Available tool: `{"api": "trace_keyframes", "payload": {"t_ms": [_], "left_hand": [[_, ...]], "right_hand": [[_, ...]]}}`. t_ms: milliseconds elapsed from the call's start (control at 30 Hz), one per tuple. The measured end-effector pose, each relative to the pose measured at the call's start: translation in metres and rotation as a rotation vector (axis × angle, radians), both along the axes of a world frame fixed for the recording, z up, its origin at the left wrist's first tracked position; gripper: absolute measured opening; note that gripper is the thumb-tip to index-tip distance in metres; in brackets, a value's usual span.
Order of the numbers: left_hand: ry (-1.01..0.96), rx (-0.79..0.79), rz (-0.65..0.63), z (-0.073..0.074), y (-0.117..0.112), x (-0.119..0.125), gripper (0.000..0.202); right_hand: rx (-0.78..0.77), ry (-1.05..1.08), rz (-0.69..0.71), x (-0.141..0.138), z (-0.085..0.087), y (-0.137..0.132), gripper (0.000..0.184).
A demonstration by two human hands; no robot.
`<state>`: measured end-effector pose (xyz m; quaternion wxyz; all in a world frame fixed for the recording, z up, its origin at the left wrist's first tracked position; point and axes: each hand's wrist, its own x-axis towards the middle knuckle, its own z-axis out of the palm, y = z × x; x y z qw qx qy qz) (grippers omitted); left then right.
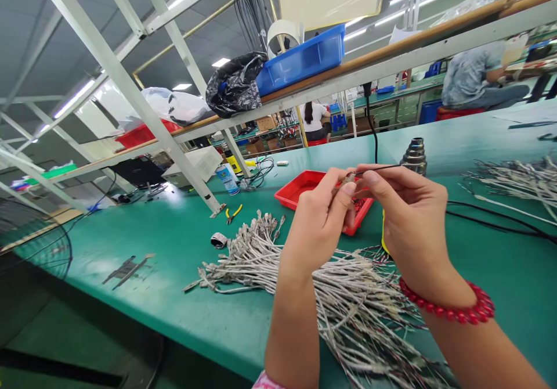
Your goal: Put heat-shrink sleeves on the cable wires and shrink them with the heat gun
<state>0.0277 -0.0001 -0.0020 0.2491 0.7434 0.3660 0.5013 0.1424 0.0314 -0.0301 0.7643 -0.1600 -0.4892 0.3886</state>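
Held the left grip (317, 222) clamped on a small connector (348, 179) and the right grip (409, 215) clamped on a thin black wire (384, 168), before the red tray (300, 187). Showed pale cables (250, 261) heaped lower down on the green counter (174, 249), near yellow-handled pliers (230, 219).

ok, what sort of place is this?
Probably a cable or electronics assembly workshop: a large bundle of grey cables lies on a green workbench, with yellow-handled pliers nearby and another person seated further back.
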Motion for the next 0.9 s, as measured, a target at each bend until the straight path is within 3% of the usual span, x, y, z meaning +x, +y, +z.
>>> {"api": "trace_keyframes", "payload": {"t_ms": [900], "left_hand": [[0.112, 0.006, 0.07, 0.0025, -0.0042, -0.0027, 0.028]], "right_hand": [[-0.05, -0.05, 0.035, 0.0037, 0.0015, 0.0002, 0.003]]}}
